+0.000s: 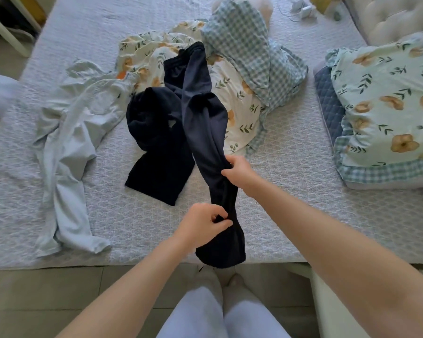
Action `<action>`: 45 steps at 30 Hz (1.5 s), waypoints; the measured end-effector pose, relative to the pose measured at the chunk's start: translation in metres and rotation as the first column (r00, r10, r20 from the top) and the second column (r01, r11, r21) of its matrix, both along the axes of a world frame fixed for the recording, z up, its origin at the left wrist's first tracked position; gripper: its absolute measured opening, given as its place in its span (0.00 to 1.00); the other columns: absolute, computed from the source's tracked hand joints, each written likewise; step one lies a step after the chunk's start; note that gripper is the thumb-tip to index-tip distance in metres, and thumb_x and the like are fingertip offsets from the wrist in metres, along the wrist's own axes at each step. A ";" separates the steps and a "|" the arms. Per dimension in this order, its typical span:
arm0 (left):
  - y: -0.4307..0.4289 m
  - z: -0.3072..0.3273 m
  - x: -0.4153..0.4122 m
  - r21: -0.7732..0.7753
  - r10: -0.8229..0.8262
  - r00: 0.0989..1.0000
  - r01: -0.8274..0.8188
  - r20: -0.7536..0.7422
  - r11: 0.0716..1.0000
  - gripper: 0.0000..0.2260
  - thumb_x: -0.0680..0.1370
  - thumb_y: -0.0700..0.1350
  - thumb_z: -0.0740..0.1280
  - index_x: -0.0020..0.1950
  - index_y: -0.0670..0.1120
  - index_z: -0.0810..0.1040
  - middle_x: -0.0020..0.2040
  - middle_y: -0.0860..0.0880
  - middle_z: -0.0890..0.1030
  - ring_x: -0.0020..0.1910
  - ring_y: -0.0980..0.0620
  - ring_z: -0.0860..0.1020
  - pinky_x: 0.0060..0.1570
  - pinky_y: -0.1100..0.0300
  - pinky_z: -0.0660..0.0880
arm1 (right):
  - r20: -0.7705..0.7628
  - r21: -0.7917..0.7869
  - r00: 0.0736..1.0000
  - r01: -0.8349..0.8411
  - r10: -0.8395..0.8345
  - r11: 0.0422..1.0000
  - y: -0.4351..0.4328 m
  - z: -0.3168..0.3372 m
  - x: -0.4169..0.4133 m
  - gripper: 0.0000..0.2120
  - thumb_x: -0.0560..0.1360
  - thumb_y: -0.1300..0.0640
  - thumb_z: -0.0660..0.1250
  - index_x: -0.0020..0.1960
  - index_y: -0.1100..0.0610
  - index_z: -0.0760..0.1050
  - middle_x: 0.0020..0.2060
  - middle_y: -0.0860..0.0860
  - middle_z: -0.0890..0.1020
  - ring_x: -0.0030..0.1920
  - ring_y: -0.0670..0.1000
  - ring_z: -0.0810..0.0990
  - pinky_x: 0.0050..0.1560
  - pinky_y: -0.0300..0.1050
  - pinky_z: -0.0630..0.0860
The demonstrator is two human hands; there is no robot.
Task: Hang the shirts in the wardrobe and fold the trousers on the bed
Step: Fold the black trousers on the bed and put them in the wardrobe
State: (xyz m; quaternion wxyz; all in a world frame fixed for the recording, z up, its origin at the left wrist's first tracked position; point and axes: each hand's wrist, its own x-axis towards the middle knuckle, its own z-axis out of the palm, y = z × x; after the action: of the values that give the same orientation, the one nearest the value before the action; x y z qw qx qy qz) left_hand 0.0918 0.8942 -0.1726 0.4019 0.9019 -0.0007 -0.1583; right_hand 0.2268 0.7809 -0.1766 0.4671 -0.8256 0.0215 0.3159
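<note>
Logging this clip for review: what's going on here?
A person at the edge of the bed is handling navy trousers. The left hand pinches one leg near the hem, which overhangs the bed; the right hand grips it higher up. The waistband lies on a floral and gingham pile. A pale blue shirt lies crumpled on the left, not yet hung.

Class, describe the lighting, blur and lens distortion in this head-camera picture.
Head view: soft, even daylight, faint shadows on the bed; the wide lens splays the bed's sides outward; upper corners smear, while the left hand, right hand and navy trousers are fairly sharp.
</note>
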 end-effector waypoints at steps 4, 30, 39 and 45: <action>0.021 0.006 0.032 -0.331 0.321 0.888 -0.427 -0.330 0.841 0.13 0.79 0.48 0.68 0.41 0.40 0.84 0.37 0.51 0.84 0.38 0.54 0.83 0.47 0.54 0.80 | 0.045 0.180 0.999 -0.021 0.013 0.983 -0.017 0.021 -0.004 0.21 0.77 0.71 0.59 0.65 0.56 0.77 0.55 0.50 0.83 0.57 0.49 0.80 0.56 0.43 0.78; -0.011 0.053 0.205 -0.381 0.352 0.936 -0.333 -0.020 0.862 0.24 0.72 0.34 0.68 0.65 0.53 0.76 0.53 0.54 0.83 0.53 0.53 0.81 0.56 0.50 0.79 | 0.045 0.048 0.966 0.252 -0.255 0.966 -0.117 0.079 0.011 0.11 0.80 0.58 0.62 0.59 0.56 0.79 0.53 0.48 0.83 0.56 0.46 0.81 0.62 0.48 0.76; -0.027 0.092 0.175 -0.063 -0.230 0.860 0.289 0.455 0.955 0.26 0.75 0.37 0.68 0.72 0.53 0.72 0.61 0.50 0.81 0.60 0.51 0.79 0.59 0.55 0.75 | -0.515 0.292 0.715 0.665 -0.473 0.687 -0.111 0.113 0.062 0.22 0.77 0.38 0.63 0.48 0.59 0.75 0.41 0.55 0.77 0.41 0.55 0.77 0.44 0.49 0.78; -0.032 0.100 0.153 0.203 -0.497 0.549 0.509 0.672 0.837 0.18 0.74 0.44 0.65 0.64 0.49 0.80 0.45 0.53 0.85 0.40 0.51 0.81 0.46 0.61 0.74 | -0.373 0.193 0.684 0.718 -0.626 0.669 -0.111 0.108 0.061 0.06 0.73 0.71 0.66 0.49 0.66 0.76 0.40 0.60 0.79 0.39 0.57 0.80 0.43 0.52 0.78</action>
State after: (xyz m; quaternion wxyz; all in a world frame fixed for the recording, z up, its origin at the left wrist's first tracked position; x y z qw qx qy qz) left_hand 0.2447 0.8624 -0.0727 0.3151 0.8504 -0.4121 0.0882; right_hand 0.2876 0.6696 -0.0686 0.6718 -0.6169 0.3397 0.2297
